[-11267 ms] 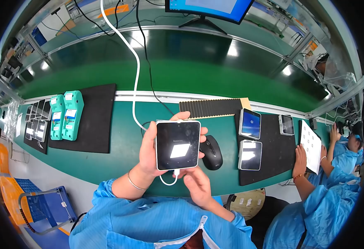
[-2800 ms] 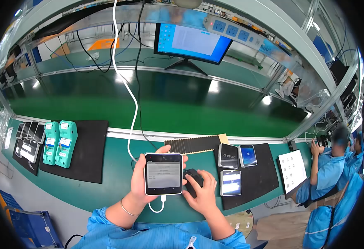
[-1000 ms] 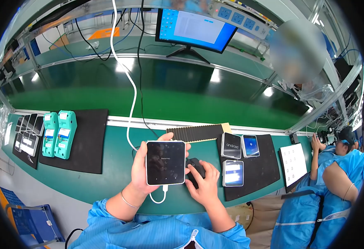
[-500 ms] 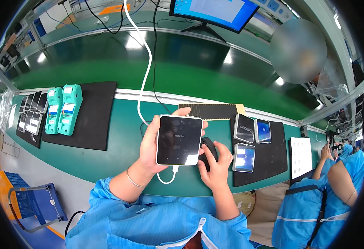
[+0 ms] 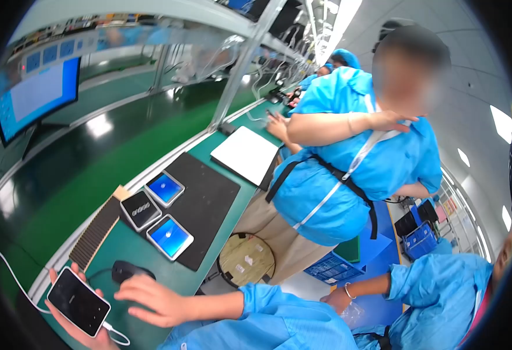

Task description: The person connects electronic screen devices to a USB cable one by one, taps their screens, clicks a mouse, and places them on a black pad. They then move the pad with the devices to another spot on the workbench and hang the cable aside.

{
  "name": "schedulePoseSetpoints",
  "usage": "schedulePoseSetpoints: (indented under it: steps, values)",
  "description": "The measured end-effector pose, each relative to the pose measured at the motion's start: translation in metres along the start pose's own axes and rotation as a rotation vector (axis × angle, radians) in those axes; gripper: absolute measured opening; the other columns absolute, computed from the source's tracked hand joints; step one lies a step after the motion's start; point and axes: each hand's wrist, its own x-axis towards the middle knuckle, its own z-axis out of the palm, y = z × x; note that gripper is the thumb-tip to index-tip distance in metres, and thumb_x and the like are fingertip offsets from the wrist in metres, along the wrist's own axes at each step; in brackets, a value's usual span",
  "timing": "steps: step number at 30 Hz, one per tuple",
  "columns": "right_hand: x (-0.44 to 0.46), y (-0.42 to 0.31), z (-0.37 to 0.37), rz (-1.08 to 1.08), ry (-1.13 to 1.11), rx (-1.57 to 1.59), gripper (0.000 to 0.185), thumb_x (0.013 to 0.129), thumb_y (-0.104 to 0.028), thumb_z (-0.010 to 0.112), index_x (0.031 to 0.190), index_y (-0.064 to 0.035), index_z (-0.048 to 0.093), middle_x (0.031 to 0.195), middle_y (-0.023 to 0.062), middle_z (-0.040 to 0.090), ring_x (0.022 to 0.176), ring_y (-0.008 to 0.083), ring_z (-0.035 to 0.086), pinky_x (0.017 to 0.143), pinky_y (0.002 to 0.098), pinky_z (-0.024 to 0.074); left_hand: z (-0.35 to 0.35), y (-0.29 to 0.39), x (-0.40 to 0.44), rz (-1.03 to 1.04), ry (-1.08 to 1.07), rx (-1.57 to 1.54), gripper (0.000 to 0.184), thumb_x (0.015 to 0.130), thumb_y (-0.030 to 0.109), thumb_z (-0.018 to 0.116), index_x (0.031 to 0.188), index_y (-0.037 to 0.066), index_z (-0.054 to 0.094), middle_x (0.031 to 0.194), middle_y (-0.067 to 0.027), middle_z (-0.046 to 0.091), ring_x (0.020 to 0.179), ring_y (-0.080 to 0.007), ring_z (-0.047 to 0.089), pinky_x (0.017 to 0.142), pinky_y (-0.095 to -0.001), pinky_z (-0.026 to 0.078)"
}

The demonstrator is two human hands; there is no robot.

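Note:
In the lower left, my left hand (image 5: 92, 341) grips a white-framed handheld touchscreen device (image 5: 78, 301). Its screen is dark with faint small text. A white cable (image 5: 117, 335) is plugged into its lower edge. My right hand (image 5: 154, 298) is open, fingers apart, just beside a black computer mouse (image 5: 128, 270) on the green bench; whether a fingertip touches the mouse I cannot tell. Beyond it, three similar devices lie on a black mat (image 5: 212, 189): two with blue screens (image 5: 166, 188) and one showing "android" (image 5: 141, 210).
Along the bench's back edge lies a ridged dark strip (image 5: 95, 236). A white flat item (image 5: 246, 154) lies past the mat. A monitor (image 5: 40, 96) stands at left. One person (image 5: 337, 198) stands close by a round stool (image 5: 247, 259); another's sleeve (image 5: 437, 291) is at lower right.
My view has swung right, bringing the standing person and the room into sight. My right hand has come off the mouse. The device stays in my left hand.

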Motion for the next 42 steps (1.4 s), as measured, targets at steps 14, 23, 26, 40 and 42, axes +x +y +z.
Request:
schedulePoseSetpoints:
  steps: [14, 23, 26, 40, 42]
  values:
    - [-0.013, -0.038, 0.019, 0.287, -0.018, 0.292, 0.026, 0.094, -0.019, 0.055, 0.116, -0.0042, 0.055, 0.087, 0.0048, 0.056, 0.072, 0.0169, 0.056, 0.063, 0.0316, 0.0445, -0.005, 0.004, -0.016, 0.055, -0.172, -0.004, 0.062, 0.096, 0.043, 0.031, 0.139, -0.002, 0.035, 0.132, -0.0314, 0.045, 0.118, -0.0429, 0.049, 0.095, -0.0481, 0.047]
    - [0.037, -0.034, -0.164, -0.207, 0.648, -0.394, 0.081, 0.086, 0.007, 0.049, 0.147, -0.0014, -0.003, 0.096, 0.0134, 0.062, 0.065, 0.0112, 0.059, 0.064, 0.0242, 0.0496, -0.012, 0.006, -0.019, -0.091, -0.247, -0.194, 0.065, 0.094, 0.045, 0.037, 0.139, -0.001, 0.034, 0.139, -0.0316, 0.036, 0.128, -0.0452, 0.038, 0.101, -0.053, 0.042]
    - [0.06, -0.071, -0.23, -0.234, 0.947, -0.468, 0.081, 0.086, 0.008, 0.046, 0.147, 0.0004, -0.007, 0.089, 0.0134, 0.06, 0.064, 0.0135, 0.057, 0.065, 0.026, 0.0497, -0.015, 0.01, -0.018, -0.121, -0.284, -0.246, 0.065, 0.093, 0.045, 0.038, 0.14, -0.001, 0.034, 0.139, -0.0321, 0.035, 0.128, -0.0456, 0.038, 0.099, -0.0552, 0.043]
    - [0.014, -0.04, -0.093, 0.211, -0.208, 0.027, 0.025, 0.087, -0.005, 0.054, 0.112, -0.0021, 0.055, 0.097, 0.0107, 0.055, 0.086, 0.021, 0.059, 0.075, 0.0321, 0.049, -0.016, -0.002, -0.027, -0.08, -0.224, -0.145, 0.057, 0.097, 0.049, 0.033, 0.147, 0.021, 0.025, 0.139, -0.0234, 0.04, 0.118, -0.0332, 0.054, 0.079, -0.0602, 0.053]
    - [-0.01, -0.029, -0.048, 0.342, -0.352, 0.235, 0.022, 0.088, -0.009, 0.055, 0.109, -0.0019, 0.054, 0.096, 0.0097, 0.053, 0.084, 0.0186, 0.057, 0.072, 0.0303, 0.0482, -0.007, -0.001, -0.03, -0.078, -0.156, -0.142, 0.06, 0.096, 0.052, 0.034, 0.147, 0.021, 0.024, 0.136, -0.0237, 0.043, 0.115, -0.0325, 0.056, 0.076, -0.0574, 0.055]
